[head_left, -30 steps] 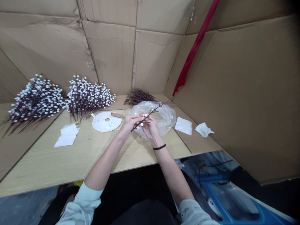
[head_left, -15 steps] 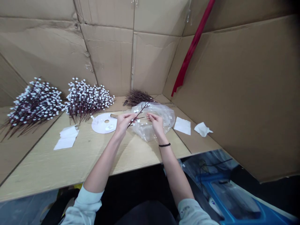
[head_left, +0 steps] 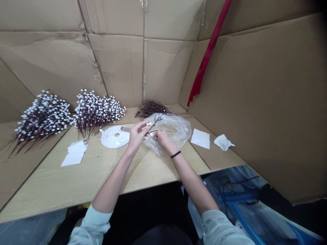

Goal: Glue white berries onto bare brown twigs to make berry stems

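Note:
A thin dark-brown sprig with white pussy-willow buds [head_left: 154,125] stands up between my hands, above a crumpled clear plastic bag [head_left: 177,131]. My left hand [head_left: 136,134] grips the sprig low on its stem. My right hand [head_left: 162,139] pinches the sprig's lower part with its fingertips, resting over the bag's near edge. A white round disc with a centre hole [head_left: 114,137] lies just left of my left hand, not touching it. The sprig's lowest end is hidden by my fingers.
Two large bundles of white-budded stems [head_left: 43,119] [head_left: 97,112] lie at the left, with a bundle of bare dark stems [head_left: 152,108] behind the bag. White paper sheets [head_left: 75,153] [head_left: 200,138] and a crumpled tissue [head_left: 223,142] lie on the board. Cardboard walls [head_left: 230,102] surround it.
My right hand has moved in to the left and lower, closer to my left hand. The sprig is now more upright, and the view has shifted slightly.

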`<control>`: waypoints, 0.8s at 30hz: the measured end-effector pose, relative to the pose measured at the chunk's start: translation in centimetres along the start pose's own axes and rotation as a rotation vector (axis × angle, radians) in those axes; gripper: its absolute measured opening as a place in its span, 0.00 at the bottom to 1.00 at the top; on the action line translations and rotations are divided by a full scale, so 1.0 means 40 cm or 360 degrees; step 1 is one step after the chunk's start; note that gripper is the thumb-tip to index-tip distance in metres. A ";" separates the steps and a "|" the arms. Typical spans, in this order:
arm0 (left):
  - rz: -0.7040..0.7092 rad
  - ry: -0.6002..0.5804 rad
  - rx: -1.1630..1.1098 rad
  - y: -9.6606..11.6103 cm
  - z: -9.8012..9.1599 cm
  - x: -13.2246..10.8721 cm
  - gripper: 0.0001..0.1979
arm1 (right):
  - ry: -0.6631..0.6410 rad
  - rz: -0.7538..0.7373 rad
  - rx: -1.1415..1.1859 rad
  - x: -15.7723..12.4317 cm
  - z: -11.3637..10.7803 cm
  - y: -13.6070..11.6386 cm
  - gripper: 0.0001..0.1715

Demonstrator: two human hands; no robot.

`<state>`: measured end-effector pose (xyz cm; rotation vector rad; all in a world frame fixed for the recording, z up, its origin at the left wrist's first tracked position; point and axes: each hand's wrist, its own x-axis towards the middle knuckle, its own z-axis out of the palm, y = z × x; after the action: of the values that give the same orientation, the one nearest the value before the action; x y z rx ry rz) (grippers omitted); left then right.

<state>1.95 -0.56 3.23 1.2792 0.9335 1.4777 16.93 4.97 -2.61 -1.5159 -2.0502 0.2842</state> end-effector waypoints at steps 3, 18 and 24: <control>-0.0039 0.0028 -0.0088 -0.011 0.000 0.006 0.15 | -0.0088 -0.0056 -0.0114 -0.010 -0.010 0.000 0.11; -0.0379 0.0198 -0.0590 -0.021 -0.014 0.019 0.16 | 0.0506 0.0203 0.0464 -0.016 -0.028 0.003 0.10; -0.0432 0.0239 -0.0615 -0.032 -0.028 0.018 0.17 | 0.0645 0.0261 0.0718 -0.014 -0.044 0.023 0.13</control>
<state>1.06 0.50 2.02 0.7400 0.8293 1.4630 18.75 4.50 -1.81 -1.3283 -1.4328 0.4307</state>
